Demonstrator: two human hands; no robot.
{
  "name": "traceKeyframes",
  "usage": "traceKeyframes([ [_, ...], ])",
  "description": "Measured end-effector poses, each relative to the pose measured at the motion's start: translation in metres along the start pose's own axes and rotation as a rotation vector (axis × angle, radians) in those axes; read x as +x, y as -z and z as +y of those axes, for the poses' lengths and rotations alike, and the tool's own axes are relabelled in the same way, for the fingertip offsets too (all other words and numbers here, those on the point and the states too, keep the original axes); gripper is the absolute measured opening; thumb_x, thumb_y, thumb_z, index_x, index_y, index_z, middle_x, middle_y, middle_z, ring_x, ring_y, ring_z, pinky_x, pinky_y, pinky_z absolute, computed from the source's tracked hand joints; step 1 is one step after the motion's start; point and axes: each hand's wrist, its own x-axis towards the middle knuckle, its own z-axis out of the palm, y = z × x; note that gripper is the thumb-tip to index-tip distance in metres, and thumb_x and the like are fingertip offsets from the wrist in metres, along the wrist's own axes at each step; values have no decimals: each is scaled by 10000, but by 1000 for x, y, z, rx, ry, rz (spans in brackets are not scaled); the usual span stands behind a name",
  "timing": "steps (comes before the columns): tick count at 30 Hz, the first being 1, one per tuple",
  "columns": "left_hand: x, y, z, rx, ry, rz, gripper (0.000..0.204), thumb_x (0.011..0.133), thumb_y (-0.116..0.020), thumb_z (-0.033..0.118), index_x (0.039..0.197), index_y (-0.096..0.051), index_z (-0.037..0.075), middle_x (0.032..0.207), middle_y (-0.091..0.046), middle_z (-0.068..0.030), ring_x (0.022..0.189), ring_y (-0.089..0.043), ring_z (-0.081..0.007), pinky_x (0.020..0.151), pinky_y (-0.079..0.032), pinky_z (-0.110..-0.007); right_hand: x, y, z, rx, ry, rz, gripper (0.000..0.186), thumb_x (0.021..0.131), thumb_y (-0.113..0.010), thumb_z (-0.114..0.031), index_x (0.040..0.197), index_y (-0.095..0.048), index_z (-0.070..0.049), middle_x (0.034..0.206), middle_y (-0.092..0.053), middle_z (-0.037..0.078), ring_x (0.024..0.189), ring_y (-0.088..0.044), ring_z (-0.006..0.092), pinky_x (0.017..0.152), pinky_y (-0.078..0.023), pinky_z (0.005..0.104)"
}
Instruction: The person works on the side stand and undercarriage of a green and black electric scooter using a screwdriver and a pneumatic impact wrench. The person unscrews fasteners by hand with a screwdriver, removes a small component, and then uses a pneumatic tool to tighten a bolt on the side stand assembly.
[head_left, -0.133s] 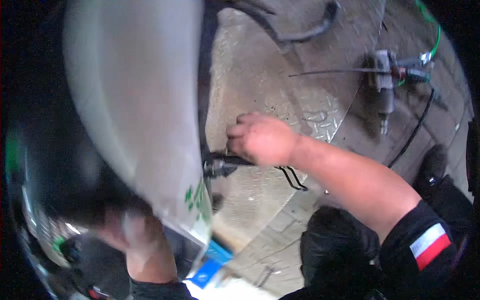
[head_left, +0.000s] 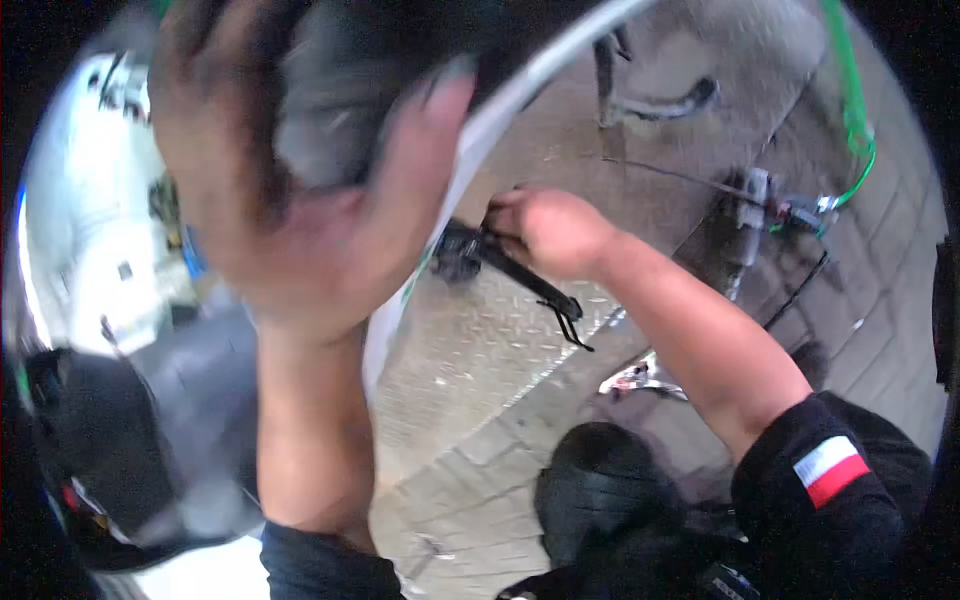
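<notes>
My left hand [head_left: 300,240] is raised close in front of me, blurred, with thumb and fingers spread. It lies over the dark inner side of a large curved panel with a pale rim [head_left: 480,150]; whether it touches the panel, I cannot tell. Beyond the rim, my right hand [head_left: 550,230] has its fingers curled at a black bar [head_left: 530,280] that ends in a bent wire loop. A dark round fitting [head_left: 458,252] sits at the bar's other end. The fingertips are partly hidden, so what they grip does not show.
A metal tread plate [head_left: 480,350] lies below the bar, bordered by paving. On the right are an air tool [head_left: 750,215], a green hose [head_left: 848,80] and a thin rod [head_left: 670,178]. A curved dark part [head_left: 660,105] lies farther off. My knee [head_left: 600,490] is near.
My left hand has come up from the lower left, now larger in view. The view has swung, and the panel's dark inner side shows. My right hand stays by the black bar.
</notes>
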Motion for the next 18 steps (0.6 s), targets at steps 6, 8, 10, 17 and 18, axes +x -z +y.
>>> traceKeyframes([
  [6,-147,14,106,-295,483,316,138,753,-630,84,866,-614,7,874,-645,-129,766,-625,-262,722,-499,-354,23,25,-19,-344,-55,-368,211,876,-501,-189,968,-649,-69,1044,-638,152,959,-612,356,841,-488,458],
  [8,-211,-20,116,-287,966,173,201,891,-592,135,1052,-589,14,964,-624,-90,748,-617,-157,693,-497,-301,23,16,-31,-324,-21,-345,221,879,-492,-194,977,-652,-79,1027,-643,165,941,-620,362,834,-493,462],
  [10,-252,-56,99,-394,1203,181,250,906,-581,134,1127,-588,17,992,-631,-89,759,-625,-153,699,-496,-290,25,15,-31,-425,-16,-396,220,872,-498,-194,979,-655,-82,989,-653,164,935,-622,368,828,-495,471],
  [17,-255,-100,15,-769,1510,199,339,942,-566,203,1246,-556,53,1122,-629,-76,914,-620,-165,739,-504,-311,20,18,-30,-488,-258,-421,237,838,-560,-211,997,-654,-63,1032,-642,174,978,-608,366,860,-494,454],
  [18,-246,-106,11,-836,1491,242,332,941,-569,195,1239,-561,50,1132,-626,-80,943,-616,-170,759,-509,-316,18,21,-30,-511,-290,-439,240,839,-561,-216,1011,-655,-77,1040,-645,169,978,-614,361,856,-499,452],
])
